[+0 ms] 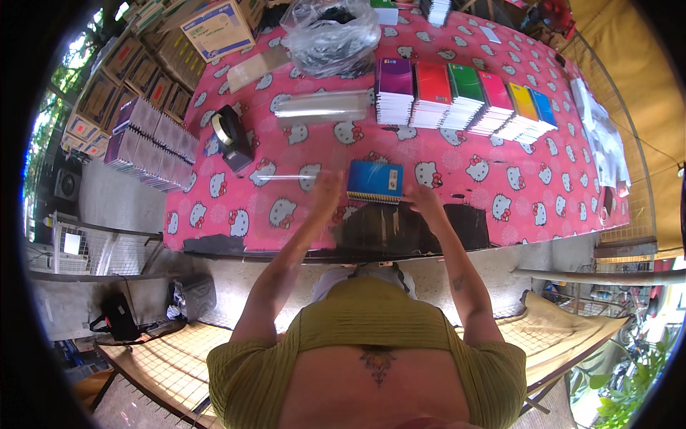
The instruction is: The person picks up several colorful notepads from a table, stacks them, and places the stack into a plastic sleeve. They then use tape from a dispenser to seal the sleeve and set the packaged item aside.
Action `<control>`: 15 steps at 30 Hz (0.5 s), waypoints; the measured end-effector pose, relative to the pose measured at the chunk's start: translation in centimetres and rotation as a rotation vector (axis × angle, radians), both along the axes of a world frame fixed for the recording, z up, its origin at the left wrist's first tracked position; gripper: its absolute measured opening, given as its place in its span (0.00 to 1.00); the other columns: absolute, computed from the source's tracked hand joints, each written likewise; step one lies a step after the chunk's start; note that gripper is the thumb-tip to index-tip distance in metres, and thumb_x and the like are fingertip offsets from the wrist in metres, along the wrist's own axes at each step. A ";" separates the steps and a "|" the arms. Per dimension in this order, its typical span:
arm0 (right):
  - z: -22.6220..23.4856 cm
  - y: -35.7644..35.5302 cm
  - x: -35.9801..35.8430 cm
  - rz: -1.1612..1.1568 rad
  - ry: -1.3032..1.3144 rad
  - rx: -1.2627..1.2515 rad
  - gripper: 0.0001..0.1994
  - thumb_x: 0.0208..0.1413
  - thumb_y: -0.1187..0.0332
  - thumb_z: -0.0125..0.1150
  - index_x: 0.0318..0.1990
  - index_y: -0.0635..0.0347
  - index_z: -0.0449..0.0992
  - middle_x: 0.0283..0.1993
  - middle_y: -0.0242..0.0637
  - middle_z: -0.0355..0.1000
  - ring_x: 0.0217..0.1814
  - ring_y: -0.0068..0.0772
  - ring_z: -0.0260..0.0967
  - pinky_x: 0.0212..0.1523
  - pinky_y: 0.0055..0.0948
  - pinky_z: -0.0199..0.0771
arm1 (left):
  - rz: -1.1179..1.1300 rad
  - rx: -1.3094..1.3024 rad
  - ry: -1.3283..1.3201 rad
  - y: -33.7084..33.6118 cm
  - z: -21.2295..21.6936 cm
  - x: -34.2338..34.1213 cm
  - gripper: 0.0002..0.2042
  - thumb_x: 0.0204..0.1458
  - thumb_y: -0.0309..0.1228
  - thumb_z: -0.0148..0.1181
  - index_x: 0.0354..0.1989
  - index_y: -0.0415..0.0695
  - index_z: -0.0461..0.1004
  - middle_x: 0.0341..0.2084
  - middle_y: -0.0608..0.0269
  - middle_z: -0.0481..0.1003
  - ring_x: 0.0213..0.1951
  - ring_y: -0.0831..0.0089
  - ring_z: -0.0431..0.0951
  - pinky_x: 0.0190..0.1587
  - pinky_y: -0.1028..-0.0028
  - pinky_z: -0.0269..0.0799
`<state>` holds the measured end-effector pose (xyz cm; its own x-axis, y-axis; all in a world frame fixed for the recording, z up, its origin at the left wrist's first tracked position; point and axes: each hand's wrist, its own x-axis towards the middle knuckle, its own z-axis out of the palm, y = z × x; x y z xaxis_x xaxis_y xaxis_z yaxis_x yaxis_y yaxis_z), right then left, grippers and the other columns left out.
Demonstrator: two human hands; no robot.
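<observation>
A blue spiral-bound notebook (375, 179), perhaps a small stack of them, lies near the front of the table with its wire binding toward me. My right hand (425, 201) pinches its lower right corner. To the notebook's left is my left hand (328, 189), smeared by motion, so its fingers cannot be made out. A shiny streak of clear plastic (288, 176) stretches left from that hand. Farther left stands a black tape dispenser (232, 139) with a roll of tape. Clear plastic sleeves (321, 106) lie flat beyond my left hand.
Stacks of spiral notebooks in several colours (464, 100) stand at the back right. Wrapped notebook stacks (151, 146) are at the left edge. A clear bag of dark material (332, 36) and a carton (218, 30) sit at the back. White sheets (600, 136) hang over the right edge.
</observation>
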<state>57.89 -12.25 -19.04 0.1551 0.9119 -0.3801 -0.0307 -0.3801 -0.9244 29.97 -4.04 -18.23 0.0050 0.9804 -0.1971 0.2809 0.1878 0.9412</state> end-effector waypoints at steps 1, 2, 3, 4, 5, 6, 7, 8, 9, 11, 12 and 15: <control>0.6 -1.2 -0.2 0.194 -0.284 0.233 0.18 0.51 0.54 0.71 0.41 0.58 0.78 0.40 0.34 0.77 0.45 0.34 0.76 0.47 0.31 0.74 | -0.038 0.164 0.158 -1.6 -0.4 -2.0 0.13 0.56 0.40 0.62 0.35 0.42 0.76 0.29 0.61 0.73 0.37 0.65 0.75 0.41 0.61 0.73; 1.7 -3.8 0.0 0.369 -0.577 0.458 0.16 0.50 0.58 0.72 0.40 0.57 0.78 0.39 0.35 0.76 0.45 0.37 0.75 0.47 0.33 0.74 | -0.396 0.234 0.186 -3.4 0.3 -4.4 0.10 0.56 0.36 0.61 0.35 0.41 0.76 0.30 0.61 0.73 0.38 0.64 0.75 0.40 0.61 0.73; 2.8 -5.4 0.1 0.543 -0.872 0.679 0.14 0.48 0.61 0.73 0.39 0.55 0.78 0.38 0.35 0.75 0.44 0.40 0.75 0.47 0.35 0.73 | -0.758 0.305 0.211 -4.6 1.5 -6.2 0.06 0.56 0.31 0.60 0.35 0.41 0.76 0.30 0.61 0.73 0.39 0.64 0.75 0.39 0.61 0.73; 2.6 -5.4 0.2 0.599 -0.812 0.610 0.14 0.48 0.62 0.73 0.39 0.54 0.77 0.38 0.35 0.74 0.45 0.42 0.74 0.48 0.37 0.73 | -0.794 0.415 0.283 -4.8 1.6 -6.8 0.05 0.57 0.30 0.59 0.36 0.41 0.76 0.30 0.60 0.74 0.38 0.63 0.76 0.39 0.61 0.73; 2.4 -5.2 0.4 0.652 -0.751 0.540 0.13 0.47 0.64 0.73 0.40 0.53 0.77 0.38 0.36 0.73 0.45 0.44 0.73 0.48 0.40 0.72 | -0.831 0.526 0.355 -4.8 1.7 -7.3 0.04 0.58 0.28 0.58 0.37 0.41 0.76 0.30 0.60 0.75 0.38 0.61 0.77 0.39 0.60 0.73; 2.2 -4.9 0.5 0.703 -0.690 0.469 0.13 0.46 0.66 0.73 0.40 0.52 0.77 0.38 0.37 0.73 0.46 0.46 0.72 0.49 0.42 0.71 | -0.868 0.638 0.425 -4.8 1.7 -7.5 0.04 0.58 0.26 0.57 0.37 0.41 0.76 0.30 0.59 0.75 0.38 0.60 0.78 0.39 0.60 0.74; 3.2 -3.6 0.6 0.501 -0.852 0.462 0.12 0.48 0.66 0.71 0.39 0.54 0.77 0.38 0.37 0.73 0.46 0.46 0.71 0.49 0.42 0.70 | -0.773 0.699 0.408 -3.8 3.0 -6.8 0.04 0.58 0.26 0.57 0.38 0.41 0.76 0.29 0.58 0.76 0.36 0.59 0.79 0.38 0.60 0.74; 5.5 -2.3 0.4 0.295 -1.006 0.431 0.12 0.49 0.66 0.70 0.38 0.56 0.76 0.39 0.38 0.73 0.46 0.47 0.71 0.50 0.42 0.68 | -0.686 0.748 0.384 -2.4 5.2 -5.1 0.04 0.59 0.26 0.57 0.39 0.41 0.76 0.29 0.58 0.77 0.34 0.59 0.79 0.37 0.60 0.74; 7.3 -1.5 -0.4 0.095 -1.155 0.405 0.11 0.51 0.65 0.69 0.38 0.58 0.75 0.39 0.38 0.73 0.46 0.47 0.70 0.51 0.42 0.67 | -0.582 0.797 0.362 -0.8 6.6 -3.7 0.05 0.59 0.26 0.56 0.40 0.41 0.77 0.29 0.57 0.78 0.33 0.58 0.80 0.36 0.60 0.75; 8.6 -2.1 -4.6 0.131 -1.158 0.512 0.13 0.52 0.64 0.67 0.43 0.59 0.75 0.43 0.39 0.73 0.50 0.46 0.69 0.54 0.43 0.66 | -0.508 0.393 0.292 2.3 6.5 -2.3 0.08 0.59 0.28 0.58 0.43 0.39 0.77 0.28 0.54 0.79 0.27 0.60 0.81 0.33 0.63 0.75; 8.8 -2.4 -6.8 0.150 -1.161 0.572 0.15 0.53 0.64 0.67 0.45 0.59 0.75 0.45 0.40 0.72 0.52 0.46 0.68 0.56 0.43 0.65 | -0.498 0.292 0.245 3.6 5.4 -2.4 0.09 0.60 0.30 0.59 0.43 0.39 0.77 0.27 0.53 0.80 0.28 0.61 0.81 0.32 0.64 0.75; 5.8 -2.7 -11.0 0.303 -1.204 0.669 0.28 0.55 0.57 0.64 0.61 0.59 0.69 0.62 0.43 0.65 0.66 0.46 0.61 0.64 0.49 0.60 | -0.481 0.109 0.226 7.7 2.4 -3.0 0.12 0.60 0.36 0.59 0.43 0.40 0.78 0.27 0.50 0.80 0.29 0.61 0.82 0.31 0.64 0.75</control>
<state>46.86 -14.92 -13.25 -0.1616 0.9207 0.3553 0.8992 0.2857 -0.3314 26.99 3.64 -15.88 0.4273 0.8928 -0.1423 0.5090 -0.1074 0.8541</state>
